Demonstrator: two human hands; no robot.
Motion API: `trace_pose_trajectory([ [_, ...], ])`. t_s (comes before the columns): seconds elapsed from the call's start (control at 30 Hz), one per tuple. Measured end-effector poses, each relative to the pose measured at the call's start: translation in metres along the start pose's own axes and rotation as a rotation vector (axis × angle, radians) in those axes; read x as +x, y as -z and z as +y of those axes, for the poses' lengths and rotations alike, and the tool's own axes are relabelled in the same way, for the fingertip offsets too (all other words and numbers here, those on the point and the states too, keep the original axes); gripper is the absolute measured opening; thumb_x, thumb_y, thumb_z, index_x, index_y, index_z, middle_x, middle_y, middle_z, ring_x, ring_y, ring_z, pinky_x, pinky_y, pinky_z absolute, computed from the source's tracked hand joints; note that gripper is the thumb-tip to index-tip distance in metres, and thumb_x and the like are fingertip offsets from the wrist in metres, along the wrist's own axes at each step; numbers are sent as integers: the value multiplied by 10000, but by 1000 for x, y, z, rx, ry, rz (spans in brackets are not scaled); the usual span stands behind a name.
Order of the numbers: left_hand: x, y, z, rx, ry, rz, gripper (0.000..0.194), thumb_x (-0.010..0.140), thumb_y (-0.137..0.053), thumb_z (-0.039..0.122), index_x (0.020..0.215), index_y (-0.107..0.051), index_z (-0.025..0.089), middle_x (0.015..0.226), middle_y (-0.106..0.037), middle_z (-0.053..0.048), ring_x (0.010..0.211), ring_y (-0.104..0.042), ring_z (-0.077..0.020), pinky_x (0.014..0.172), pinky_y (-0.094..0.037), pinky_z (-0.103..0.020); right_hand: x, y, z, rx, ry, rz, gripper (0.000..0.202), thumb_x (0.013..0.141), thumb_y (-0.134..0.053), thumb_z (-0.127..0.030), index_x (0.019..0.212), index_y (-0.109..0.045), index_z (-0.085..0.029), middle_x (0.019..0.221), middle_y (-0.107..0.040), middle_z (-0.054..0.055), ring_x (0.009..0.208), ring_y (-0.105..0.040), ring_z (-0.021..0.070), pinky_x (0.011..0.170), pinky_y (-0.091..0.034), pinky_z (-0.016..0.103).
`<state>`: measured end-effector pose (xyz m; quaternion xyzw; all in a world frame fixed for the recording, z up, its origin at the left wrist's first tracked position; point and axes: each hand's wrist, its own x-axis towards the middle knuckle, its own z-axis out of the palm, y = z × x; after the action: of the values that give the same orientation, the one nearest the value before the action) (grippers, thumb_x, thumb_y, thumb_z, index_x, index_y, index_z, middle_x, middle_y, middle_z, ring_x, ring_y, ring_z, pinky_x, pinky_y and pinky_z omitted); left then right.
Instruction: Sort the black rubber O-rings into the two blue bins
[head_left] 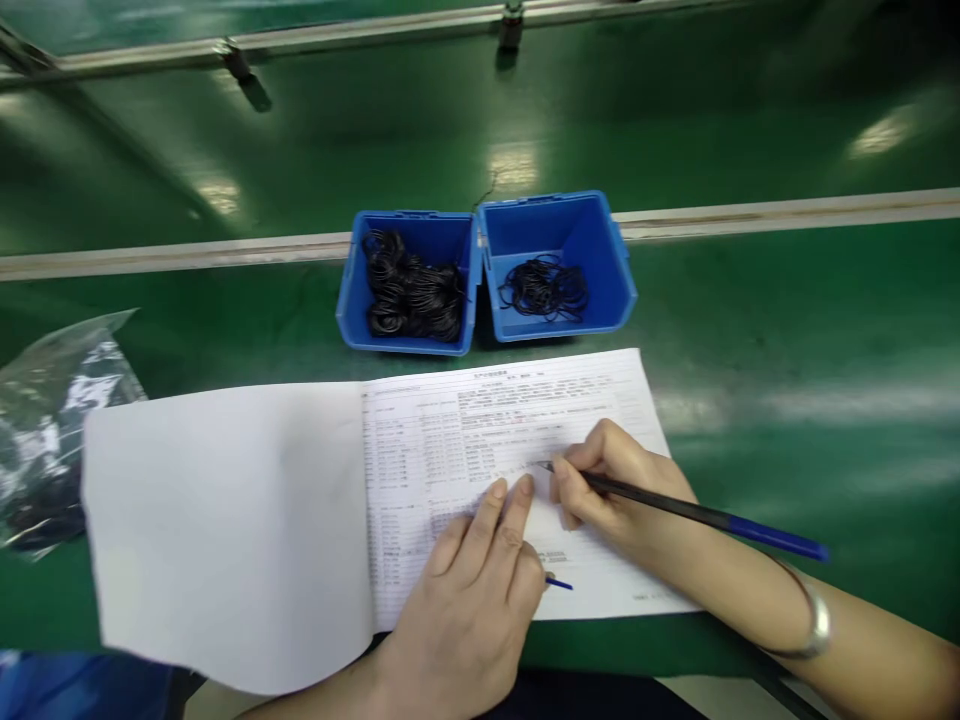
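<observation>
An open booklet (pixel 600 400) of printed sheets lies on the green table, its blank left page (pixel 225 520) folded out to the left. My right hand (pixel 619 485) pinches a black pen with a blue cap on its rear end (pixel 776 537), and the tip touches the printed page. My left hand (pixel 484 590) rests on the same page, fingers stretched toward the pen tip. A small blue piece (pixel 559 583) sticks out beside my left hand; the rest of it is hidden under the hand.
Two blue bins stand behind the booklet: the left bin (pixel 345 300) holds coiled black cords, the right bin (pixel 611 270) a smaller bundle. A clear plastic bag (pixel 67 400) with dark contents lies at the left. A pale strip (pixel 750 220) crosses the green surface.
</observation>
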<state>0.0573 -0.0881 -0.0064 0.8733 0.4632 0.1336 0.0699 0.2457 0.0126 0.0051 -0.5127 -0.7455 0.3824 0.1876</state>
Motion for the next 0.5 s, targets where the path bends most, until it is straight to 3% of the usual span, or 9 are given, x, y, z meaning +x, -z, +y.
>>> trace_pose_trajectory([
  [0.27,1,3,-3,28,-13,-44,139,883,-456,146,981,-555,138,1564,-360,-208,1454,-323,-360,1011,-359,-426,-1,1,1,63,25,71,234,935,-573,-295,760,-424,-248,506,-644,-58,407,-618,118,423,-468,210],
  [0.5,-1,4,-3,21,9,-24,100,917,-459,150,947,-554,144,1577,-345,-187,1476,-275,-353,1025,-367,-440,1,0,4,390,8,68,250,958,-588,-306,794,-409,-247,591,-679,-8,404,-597,125,397,-467,238],
])
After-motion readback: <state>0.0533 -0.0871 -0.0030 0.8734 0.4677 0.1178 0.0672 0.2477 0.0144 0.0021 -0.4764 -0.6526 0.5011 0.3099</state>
